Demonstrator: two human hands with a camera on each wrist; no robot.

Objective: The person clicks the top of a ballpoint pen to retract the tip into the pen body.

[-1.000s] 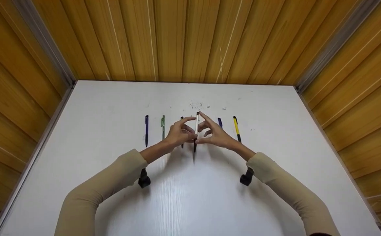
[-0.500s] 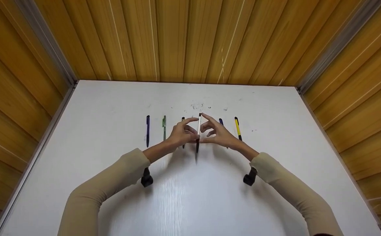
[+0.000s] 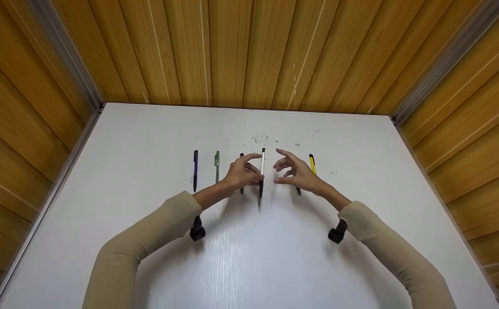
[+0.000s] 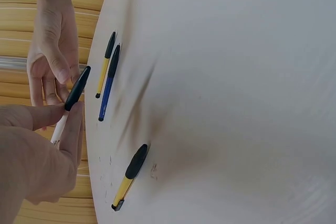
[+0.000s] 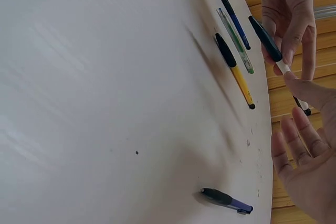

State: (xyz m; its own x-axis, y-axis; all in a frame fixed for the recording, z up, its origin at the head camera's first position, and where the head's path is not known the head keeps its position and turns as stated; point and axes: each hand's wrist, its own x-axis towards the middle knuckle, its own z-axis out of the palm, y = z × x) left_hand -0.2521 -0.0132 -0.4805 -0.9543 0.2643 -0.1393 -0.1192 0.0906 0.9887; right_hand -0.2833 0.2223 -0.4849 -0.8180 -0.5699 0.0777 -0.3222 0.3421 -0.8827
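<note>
My left hand (image 3: 243,174) pinches a white pen (image 3: 262,165) with a black grip, held above the table and pointing toward me. In the left wrist view, thumb and fingers close on the pen just behind its black grip (image 4: 77,88). Apart from the pen, to its right, my right hand (image 3: 298,172) has its fingers spread and loosely bent, with nothing in them. Below that hand lies a blue pen (image 5: 226,199), mostly covered in the head view. A yellow pen with a black grip (image 4: 130,178) lies under my left hand, partly hidden from the head camera.
On the white table (image 3: 249,257), a dark blue pen (image 3: 195,171) and a green pen (image 3: 217,165) lie at the left. Another yellow pen (image 3: 313,163) lies at the right, partly behind the right hand. Wood-panelled walls (image 3: 232,51) border the table.
My right hand has let go of the white pen and moved off to the right. The left hand keeps its hold on the pen. The view has shifted slightly.
</note>
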